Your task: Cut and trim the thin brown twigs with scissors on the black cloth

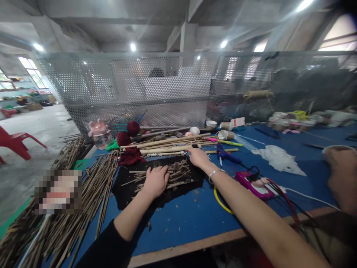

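A black cloth lies on the blue table, with a pile of short dry twigs on it. My left hand rests on the left part of this pile, fingers lying over the twigs and slightly apart. At the pile's far right edge is my right hand, a bangle on its wrist. Its fingers are drawn together and point left, close to a long pale stick; whether something small is between them is hidden. A blue glue gun lies just right of that hand.
Long brown sticks are heaped at the left. Dark red yarn balls and a pink-lidded jar stand behind. Right are a magenta power strip, cables, a white plastic bag and another person's blurred arm. A perforated metal screen borders the back.
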The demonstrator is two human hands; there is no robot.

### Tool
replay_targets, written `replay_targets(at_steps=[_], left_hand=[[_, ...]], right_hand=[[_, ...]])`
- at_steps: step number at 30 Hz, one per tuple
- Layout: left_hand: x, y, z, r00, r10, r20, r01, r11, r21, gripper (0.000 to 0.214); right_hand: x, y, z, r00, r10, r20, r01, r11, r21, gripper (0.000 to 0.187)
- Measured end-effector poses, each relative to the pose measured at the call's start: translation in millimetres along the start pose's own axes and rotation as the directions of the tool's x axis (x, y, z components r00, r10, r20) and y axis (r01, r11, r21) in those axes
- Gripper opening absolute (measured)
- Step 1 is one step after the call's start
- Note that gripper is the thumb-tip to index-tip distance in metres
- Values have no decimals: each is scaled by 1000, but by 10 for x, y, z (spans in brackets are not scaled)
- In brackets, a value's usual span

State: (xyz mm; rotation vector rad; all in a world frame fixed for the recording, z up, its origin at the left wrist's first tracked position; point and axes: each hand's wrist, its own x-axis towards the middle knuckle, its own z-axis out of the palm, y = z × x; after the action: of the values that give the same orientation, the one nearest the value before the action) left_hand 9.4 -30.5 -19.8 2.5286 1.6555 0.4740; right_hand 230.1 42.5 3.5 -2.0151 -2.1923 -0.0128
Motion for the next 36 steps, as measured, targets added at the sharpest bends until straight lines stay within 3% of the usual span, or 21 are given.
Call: replay_targets(at_steps=[6,15,20,25,27,33,36], left_hand=[[-154,15,-25,1000,20,-21,-20,1000,7,38],[-139,6,-81,999,47,25,-47,999,8,35],[-151,9,-56,999,30,33,-30,1000,3,34],[-155,13,-59,1000,12,-3,-12,1000,-6,30],[-155,9,-71,1000,12,-3,-12,1000,-9,30],[-176,-13,-107,995,103,-7,-103,993,-49,31],[-200,-2,-107,993,118,-11,-119,992,-50,30]], right_hand=[[441,53,174,995,-47,84,51,997,-51,21],[739,-92,75,1000,-13,-7,12,999,-48,26],[612,-362,29,997,-67,-35,66,997,-49,35],[359,-611,56,969,-221,109,222,975,6,26],[288,-624,29,957,-269,111,266,963,40,30],[187,-463,-38,982,-180,54,179,984,26,31],[199,-583,-13,974,-214,72,211,976,42,28]])
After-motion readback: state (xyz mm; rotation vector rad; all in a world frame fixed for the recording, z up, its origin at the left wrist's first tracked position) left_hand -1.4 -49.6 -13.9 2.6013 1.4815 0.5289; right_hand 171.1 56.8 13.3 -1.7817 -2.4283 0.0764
